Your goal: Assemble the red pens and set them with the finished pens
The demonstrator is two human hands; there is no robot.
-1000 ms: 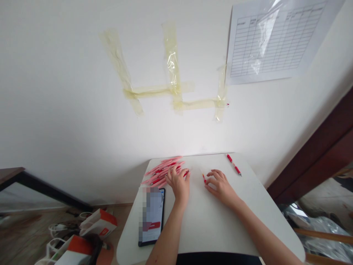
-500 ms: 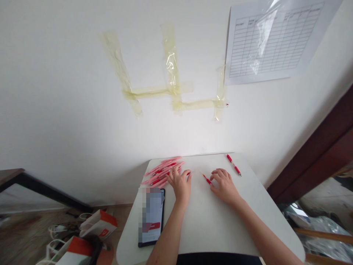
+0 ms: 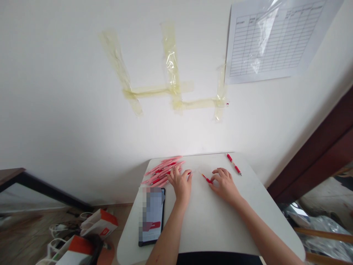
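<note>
Pen (image 3: 205,178) part-hidden under right hand (image 3: 226,186), grip unclear

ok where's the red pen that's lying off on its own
In the head view, the lone red pen lies on the white table near its far right corner, just beyond and to the right of the right hand.

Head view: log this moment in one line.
left hand flat on pink pen pile | right hand fingertips on red pen, grip unclear
</note>
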